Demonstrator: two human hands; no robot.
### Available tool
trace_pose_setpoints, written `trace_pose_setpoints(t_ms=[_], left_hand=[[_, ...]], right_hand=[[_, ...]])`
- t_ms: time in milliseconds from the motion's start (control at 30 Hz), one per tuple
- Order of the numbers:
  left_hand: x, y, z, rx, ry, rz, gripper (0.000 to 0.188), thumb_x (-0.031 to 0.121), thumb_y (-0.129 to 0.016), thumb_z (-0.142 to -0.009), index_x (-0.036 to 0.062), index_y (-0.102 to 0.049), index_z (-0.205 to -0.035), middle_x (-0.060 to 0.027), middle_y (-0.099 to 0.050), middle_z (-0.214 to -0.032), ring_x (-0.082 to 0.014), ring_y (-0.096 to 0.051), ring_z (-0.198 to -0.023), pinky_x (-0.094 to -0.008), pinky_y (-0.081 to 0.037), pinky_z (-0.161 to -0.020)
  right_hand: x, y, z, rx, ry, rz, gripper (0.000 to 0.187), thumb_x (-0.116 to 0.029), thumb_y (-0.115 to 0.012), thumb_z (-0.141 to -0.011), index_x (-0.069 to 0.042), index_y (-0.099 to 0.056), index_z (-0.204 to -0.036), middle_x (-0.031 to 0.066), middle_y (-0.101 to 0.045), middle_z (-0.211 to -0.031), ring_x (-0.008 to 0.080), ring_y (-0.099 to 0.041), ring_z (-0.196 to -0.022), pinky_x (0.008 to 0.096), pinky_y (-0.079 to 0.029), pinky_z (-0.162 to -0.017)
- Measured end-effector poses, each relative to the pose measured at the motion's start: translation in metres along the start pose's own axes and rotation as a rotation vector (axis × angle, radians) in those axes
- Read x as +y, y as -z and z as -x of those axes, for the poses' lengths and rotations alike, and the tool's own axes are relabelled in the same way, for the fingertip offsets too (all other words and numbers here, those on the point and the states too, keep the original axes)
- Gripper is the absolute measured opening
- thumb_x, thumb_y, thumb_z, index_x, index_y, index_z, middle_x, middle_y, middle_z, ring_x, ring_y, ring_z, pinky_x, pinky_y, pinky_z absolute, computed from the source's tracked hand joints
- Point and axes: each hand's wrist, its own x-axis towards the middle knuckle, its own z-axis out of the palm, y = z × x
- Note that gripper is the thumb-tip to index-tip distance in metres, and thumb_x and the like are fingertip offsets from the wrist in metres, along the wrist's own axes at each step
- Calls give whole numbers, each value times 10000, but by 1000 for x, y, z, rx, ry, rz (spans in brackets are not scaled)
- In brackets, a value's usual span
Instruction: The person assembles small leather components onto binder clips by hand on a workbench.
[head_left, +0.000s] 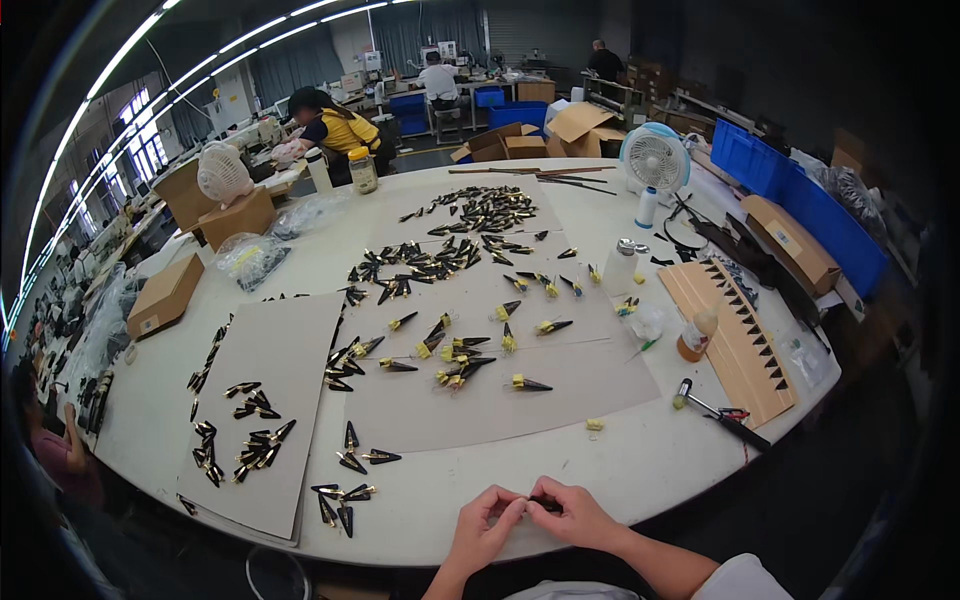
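Observation:
At the near edge of the table, my left hand (488,527) and my right hand (572,513) meet fingertip to fingertip. Both are closed in a pinch around a small black piece (545,504), mostly hidden by the fingers. Several pointed black tabs with gold metal parts (350,463) lie to the left of my hands. Ahead, on grey board (480,415), are black tabs with yellow wrapping at one end (530,384). A loose yellow bit (595,425) rests on the table just beyond my right hand. Farther back, more black tabs form heaps (490,210).
To the right lie a mallet (710,402), an amber glue bottle (697,335) and a cardboard strip with a row of black tabs (725,340). A blue-and-white fan (655,160) stands at the back. Another board (285,345) with tabs is at left. Other people sit beyond the table.

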Motion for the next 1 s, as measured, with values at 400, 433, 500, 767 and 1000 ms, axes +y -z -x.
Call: trace_pose_setpoints(t_ms=[400, 433, 500, 767, 1000], left_hand=[[11, 1, -5, -3, -14, 163, 126, 126, -590, -933, 3, -570, -953, -29, -618, -818, -68, -554, -712, -210, -459, -660], [11, 1, -5, -6, -8, 162, 126, 126, -590, -933, 3, -570, -953, -29, -618, -818, -68, -554, -712, -210, -459, -660], [10, 2, -5, -44, 6, 245, 125, 135, -595, -930, 14, -570, -947, -33, -620, -820, -71, -560, -697, -212, -454, -636], [12, 7, -3, -29, 88, 380, 126, 154, -604, -930, 38, -554, -929, -29, -611, -823, -71, -558, -716, -226, -454, -649], [10, -2, 7, -45, 97, 383, 114, 148, -555, -961, 37, -530, -959, -13, -579, -829, -63, -536, -750, -214, -447, -702]], right_hand=[[-7, -11, 0, 101, -30, 78, 237, -262, -553, -934, -25, -560, -916, 59, -500, -643, 130, -435, -585, 287, -378, -545], [-7, -12, 0, 87, 37, 64, 245, -263, -550, -937, -19, -553, -913, 55, -504, -648, 130, -428, -589, 285, -374, -549], [-10, -10, 1, 61, 42, 42, 217, -238, -543, -943, -25, -565, -910, 19, -475, -661, 96, -408, -606, 267, -358, -550], [-18, -1, 0, -69, -15, -19, 222, -220, -513, -944, -14, -545, -869, 78, -491, -630, 116, -410, -581, 291, -358, -538], [-19, -2, 1, -26, 23, 107, 283, -293, -529, -933, -28, -566, -839, 93, -486, -588, 164, -407, -523, 308, -364, -512]])
